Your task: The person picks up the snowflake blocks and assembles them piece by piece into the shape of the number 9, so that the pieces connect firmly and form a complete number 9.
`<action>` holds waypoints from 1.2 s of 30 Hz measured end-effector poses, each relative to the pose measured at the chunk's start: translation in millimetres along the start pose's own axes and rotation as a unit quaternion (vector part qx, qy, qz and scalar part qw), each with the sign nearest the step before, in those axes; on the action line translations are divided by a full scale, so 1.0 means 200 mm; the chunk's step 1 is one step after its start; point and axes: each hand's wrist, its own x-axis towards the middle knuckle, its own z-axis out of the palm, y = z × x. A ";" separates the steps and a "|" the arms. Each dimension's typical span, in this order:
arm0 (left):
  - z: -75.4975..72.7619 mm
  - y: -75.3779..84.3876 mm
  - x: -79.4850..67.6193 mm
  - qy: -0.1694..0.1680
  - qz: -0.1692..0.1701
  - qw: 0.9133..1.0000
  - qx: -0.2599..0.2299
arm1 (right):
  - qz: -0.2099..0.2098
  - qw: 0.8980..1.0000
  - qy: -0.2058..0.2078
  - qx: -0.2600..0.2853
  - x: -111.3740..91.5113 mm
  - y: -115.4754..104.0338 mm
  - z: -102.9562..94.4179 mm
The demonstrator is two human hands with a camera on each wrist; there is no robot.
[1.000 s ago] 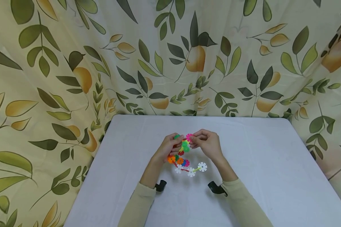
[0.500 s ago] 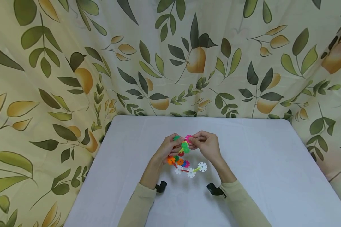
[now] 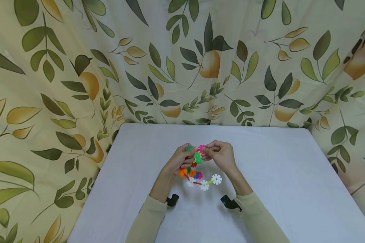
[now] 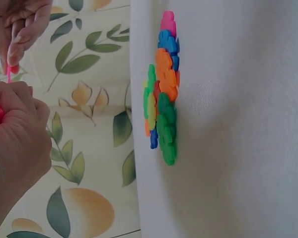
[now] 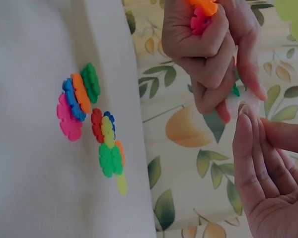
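Note:
My left hand (image 3: 181, 157) grips a chain of toothed plastic snowflake discs above the table. An orange disc (image 3: 183, 171) shows under the palm, and white discs (image 3: 204, 185) joined by edge-on red and yellow ones trail toward the right. A green disc (image 3: 189, 147) peeks out at its fingers. Between finger and thumb, my right hand (image 3: 222, 156) pinches a pink disc (image 3: 201, 148), right at the left fingertips. In the left wrist view a thin pink edge (image 4: 9, 74) spans between both hands. The fingers partly hide where the pieces meet.
Several loose discs lie on the white table beneath the hands, among them a dark green one (image 4: 166, 129), an orange one (image 5: 81, 93) and a pink one (image 5: 69, 116). The white tabletop (image 3: 276, 168) ends at a leaf-patterned curtain (image 3: 182, 67). Black wrist cameras (image 3: 230, 202) sit at both cuffs.
The right hand and its pink disc have shifted slightly left, closer to the left hand. The left hand and the trailing chain stay nearly still.

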 end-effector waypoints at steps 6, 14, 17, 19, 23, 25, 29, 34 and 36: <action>0.00 0.01 -0.01 -0.007 -0.006 1.000 -0.002 | 0.008 1.000 -0.006 0.013 0.00 0.01 0.01; -0.02 0.02 -0.02 -0.008 -0.015 1.000 0.004 | 0.006 0.998 -0.037 0.040 0.00 0.01 0.00; -0.02 0.02 -0.02 -0.011 -0.014 0.999 0.035 | 0.001 0.999 -0.037 0.039 0.01 0.01 -0.01; -0.03 0.02 -0.01 -0.015 -0.011 0.999 0.051 | -0.005 0.999 -0.035 0.032 0.01 0.01 -0.02; -0.02 0.01 0.00 -0.019 -0.001 0.999 0.047 | -0.018 0.999 -0.035 0.009 0.02 0.03 -0.03; -0.02 0.01 0.00 -0.018 0.005 0.999 0.038 | -0.021 0.999 -0.035 -0.003 0.02 0.03 -0.04; -0.02 0.02 0.00 -0.013 0.015 1.000 0.018 | -0.016 0.999 -0.020 -0.036 0.03 0.05 -0.06; -0.05 0.04 0.00 -0.013 0.025 1.000 -0.012 | 0.020 0.997 -0.003 -0.076 0.05 0.08 -0.10; -0.05 0.05 -0.01 -0.018 0.027 0.999 -0.019 | 0.035 0.996 -0.007 -0.084 0.06 0.10 -0.12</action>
